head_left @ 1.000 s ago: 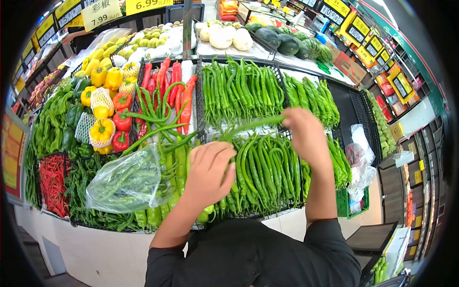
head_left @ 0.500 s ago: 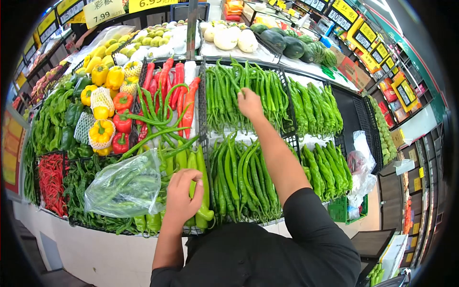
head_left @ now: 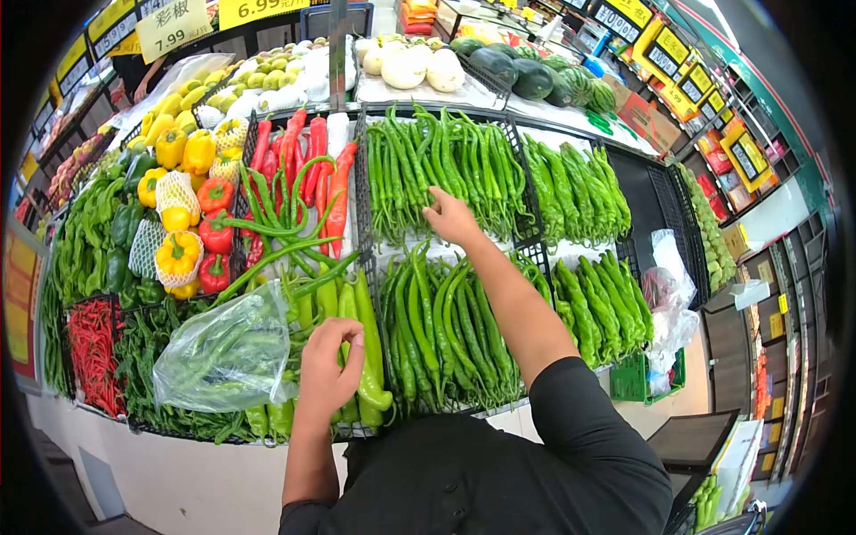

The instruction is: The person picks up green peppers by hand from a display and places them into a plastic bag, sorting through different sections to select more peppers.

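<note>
My right hand (head_left: 452,217) is over the lower ends of long green peppers (head_left: 446,156) in the upper crate. Its index finger points forward and the thumb stands apart, with nothing visible between them. Loosely curled, my left hand (head_left: 328,367) hovers over thick light-green peppers (head_left: 367,312), a gap showing between thumb and fingers. Beside it on the left lies a clear plastic bag (head_left: 223,352) with green peppers visible through it. A pile of long green peppers (head_left: 285,214) rests crosswise near red peppers (head_left: 339,201). More long green peppers (head_left: 455,325) fill the lower row.
Yellow bell peppers (head_left: 181,254), some in foam nets, and small red chilies (head_left: 94,357) are on the left. Wrinkled green peppers (head_left: 571,192) lie to the right. Watermelons (head_left: 535,80) sit behind. Plastic bags (head_left: 670,303) hang at the right edge above a green basket (head_left: 631,379).
My right hand has drawn back toward me, from the middle of the upper peppers to their lower ends. My left hand stays near the bag, its fingers slightly more curled. The view has shifted slightly.
</note>
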`<state>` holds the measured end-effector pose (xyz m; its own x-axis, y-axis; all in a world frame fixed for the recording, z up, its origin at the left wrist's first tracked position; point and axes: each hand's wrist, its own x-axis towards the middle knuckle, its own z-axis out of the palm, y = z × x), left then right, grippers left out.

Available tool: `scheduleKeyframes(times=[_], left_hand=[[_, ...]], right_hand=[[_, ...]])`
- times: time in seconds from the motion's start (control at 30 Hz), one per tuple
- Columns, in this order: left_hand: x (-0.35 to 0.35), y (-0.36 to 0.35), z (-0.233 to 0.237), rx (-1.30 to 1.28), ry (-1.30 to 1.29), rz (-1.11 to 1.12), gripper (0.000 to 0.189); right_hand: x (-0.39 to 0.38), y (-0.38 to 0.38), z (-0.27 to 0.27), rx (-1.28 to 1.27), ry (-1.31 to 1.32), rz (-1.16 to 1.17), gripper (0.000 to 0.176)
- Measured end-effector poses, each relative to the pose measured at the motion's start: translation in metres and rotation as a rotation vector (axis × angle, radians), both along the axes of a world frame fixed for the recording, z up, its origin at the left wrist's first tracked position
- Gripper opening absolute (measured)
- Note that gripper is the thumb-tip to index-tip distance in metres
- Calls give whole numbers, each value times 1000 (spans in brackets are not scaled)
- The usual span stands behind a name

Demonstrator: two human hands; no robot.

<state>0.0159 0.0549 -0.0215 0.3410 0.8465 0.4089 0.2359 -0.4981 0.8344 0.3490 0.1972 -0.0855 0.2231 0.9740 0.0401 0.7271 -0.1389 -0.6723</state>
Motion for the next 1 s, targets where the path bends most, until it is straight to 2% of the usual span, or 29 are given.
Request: scheduleKeyframes(times=[0.13,0.33,0.4,0.47,0.57,0.63,0.73,0.87,0.9,0.97,1.0], left_hand=[[0,-1,0,2,3,-22,10],[-5,-5,0,-10,-1,-24,9],[-11,-4,0,-8,19,-24,8],[-16,-1,5,23,26,-27,8],[-22,10,22,118,49,-6,8],[-31,24,36,264,78,32,9],[-54,48,67,342,120,158,10],[-73,91,93,254,202,177,11],[-76,107,87,234,215,165,11],[-87,141,64,38,347,72,12],[-92,158,50,-59,413,21,12]], right_hand=[[-4,-3,-3,-21,279,83,49],[9,9,-11,-169,153,109,27],[15,11,-15,-127,45,102,34],[9,2,8,-120,-105,123,44],[3,-16,24,-49,-45,38,49],[0,-37,41,-8,87,47,50],[3,-75,61,54,202,68,48],[16,-134,71,134,320,52,44],[21,-149,67,153,368,36,43],[29,-178,60,198,463,0,41],[32,-191,58,187,431,-15,40]])
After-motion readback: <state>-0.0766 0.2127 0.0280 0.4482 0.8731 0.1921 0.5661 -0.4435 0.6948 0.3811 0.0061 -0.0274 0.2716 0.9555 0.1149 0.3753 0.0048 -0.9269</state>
